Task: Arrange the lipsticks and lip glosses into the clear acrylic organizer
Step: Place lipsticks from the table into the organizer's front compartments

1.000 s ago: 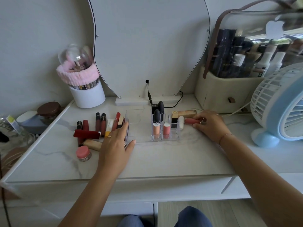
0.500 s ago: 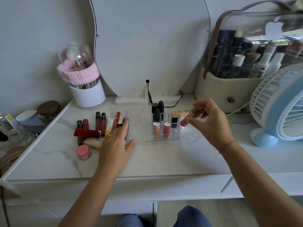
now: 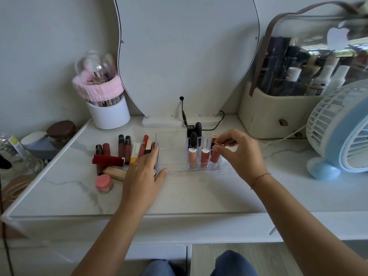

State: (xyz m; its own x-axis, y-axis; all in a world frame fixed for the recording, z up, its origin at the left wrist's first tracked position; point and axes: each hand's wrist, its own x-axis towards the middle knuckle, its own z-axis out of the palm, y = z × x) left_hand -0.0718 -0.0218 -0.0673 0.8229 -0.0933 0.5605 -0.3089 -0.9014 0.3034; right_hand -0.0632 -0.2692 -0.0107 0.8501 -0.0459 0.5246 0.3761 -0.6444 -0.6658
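The clear acrylic organizer [image 3: 171,150] stands mid-table in front of the mirror. Its right slots hold a peach gloss with a black cap [image 3: 192,156], a coral gloss [image 3: 204,159], black lipsticks [image 3: 196,128] and a gold-capped tube [image 3: 214,136]. My right hand [image 3: 239,156] pinches the top of a pink-red lip gloss [image 3: 214,159] that stands upright in the front right slot. My left hand [image 3: 144,174] lies flat against the organizer's left end, fingers spread, holding nothing. To its left, several loose lipsticks and glosses [image 3: 123,149] lie in a pile, with a red lipstick [image 3: 108,160] across them.
A pink-lidded jar [image 3: 104,183] sits near the pile. A white brush cup with a pink band [image 3: 107,113] stands back left, a mirror base and cable [image 3: 183,116] behind the organizer, a beige cosmetics case [image 3: 274,116] and a blue fan [image 3: 338,132] at the right.
My right hand picked the pink-red gloss up from the table right of the organizer, lifted it, and now holds it upright in the front right slot. My left hand stayed put.
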